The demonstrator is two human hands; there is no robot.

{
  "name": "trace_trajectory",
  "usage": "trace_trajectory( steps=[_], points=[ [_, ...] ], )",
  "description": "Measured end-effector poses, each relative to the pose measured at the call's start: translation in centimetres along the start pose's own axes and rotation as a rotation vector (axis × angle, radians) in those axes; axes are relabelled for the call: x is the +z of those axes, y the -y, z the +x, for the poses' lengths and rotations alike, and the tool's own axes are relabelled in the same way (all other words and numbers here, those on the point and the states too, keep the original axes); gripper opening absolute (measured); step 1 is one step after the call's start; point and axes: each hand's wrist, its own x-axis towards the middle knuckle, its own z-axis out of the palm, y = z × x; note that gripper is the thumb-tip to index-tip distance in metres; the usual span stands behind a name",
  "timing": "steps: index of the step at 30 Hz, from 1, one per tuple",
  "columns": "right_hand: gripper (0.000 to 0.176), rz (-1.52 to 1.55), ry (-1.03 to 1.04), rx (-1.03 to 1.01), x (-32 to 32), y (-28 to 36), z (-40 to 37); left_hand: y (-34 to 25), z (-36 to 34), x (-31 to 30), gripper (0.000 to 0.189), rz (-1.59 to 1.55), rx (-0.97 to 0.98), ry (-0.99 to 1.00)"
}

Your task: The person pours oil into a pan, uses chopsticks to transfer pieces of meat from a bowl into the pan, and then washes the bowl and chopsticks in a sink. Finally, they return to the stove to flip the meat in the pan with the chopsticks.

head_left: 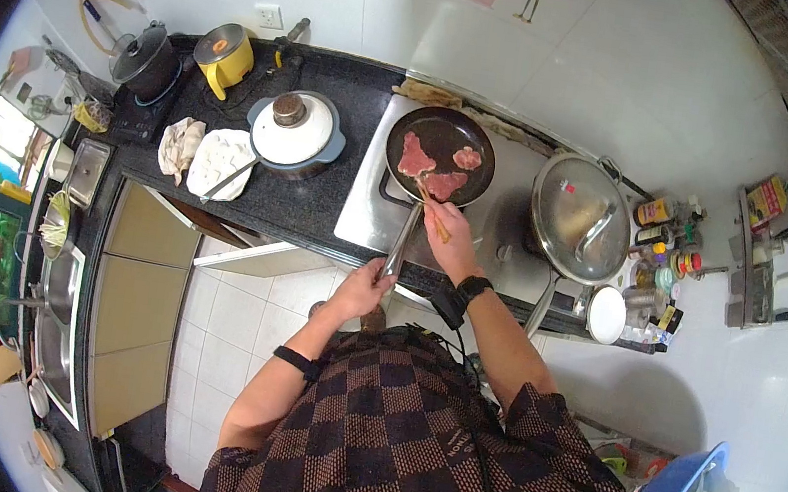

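A dark frying pan [404, 188] sits on the left side of the steel gas stove [359, 212], with a few pieces of pinkish-red meat [416, 156] lying flat in it. My left hand [361, 292] is wrapped round the pan's metal handle [403, 235] near its end. Over the near rim of the pan, my right hand [449, 241] is closed on wooden chopsticks [442, 230]. Their tips reach in by the nearest piece of meat [444, 187].
Right of the pan stands a large glass-lidded pan [577, 215]. Seasoning bottles and jars [659, 271] crowd the right end. On the black counter [319, 211] are a white-lidded pot [294, 133], a white plate [223, 159] with a knife, a cloth [180, 148] and a yellow electric pot [226, 60].
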Motion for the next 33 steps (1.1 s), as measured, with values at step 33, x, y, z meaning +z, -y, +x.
trace_trajectory(
  steps=[33],
  points=[
    [0.012, -0.022, -0.102, 0.034, -1.1, 0.3, 0.4, -0.1, 0.3, 0.1, 0.045, 0.011, 0.002, 0.01]
  ],
)
